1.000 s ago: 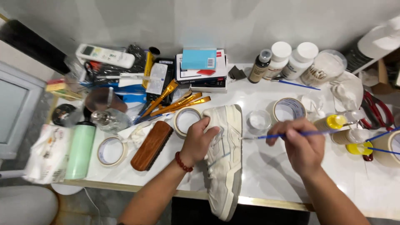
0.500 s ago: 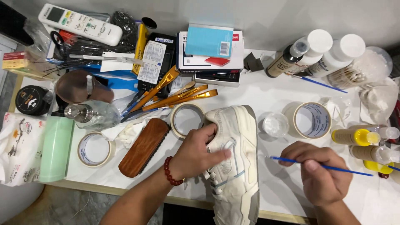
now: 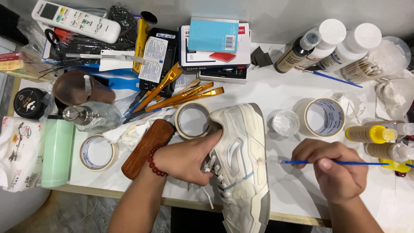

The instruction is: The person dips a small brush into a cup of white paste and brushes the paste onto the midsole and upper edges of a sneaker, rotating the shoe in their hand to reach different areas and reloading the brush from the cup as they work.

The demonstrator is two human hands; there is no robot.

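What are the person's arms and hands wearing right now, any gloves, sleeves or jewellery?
Both hands are bare, no gloves. The left hand has a bracelet of round dark red beads at the wrist. The right hand shows no ring, watch or band. Both forearms are uncovered as far as the frame shows, with no sleeves in view.

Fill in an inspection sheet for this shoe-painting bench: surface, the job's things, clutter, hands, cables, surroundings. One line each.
Surface: white table, crowded along the back and both sides.
Job's things: white sneaker lying across the front edge; thin blue paintbrush, tip at the shoe's side.
Clutter: tape rolls, wooden brush, gold-handled brushes, paint bottles, yellow bottles, remote control, green bottle.
Hands: left hand has its grip on the sneaker's opening; right hand holds the paintbrush.
Cables: black cords bundled under the remote control.
Surroundings: grey wall behind; floor below the front edge.
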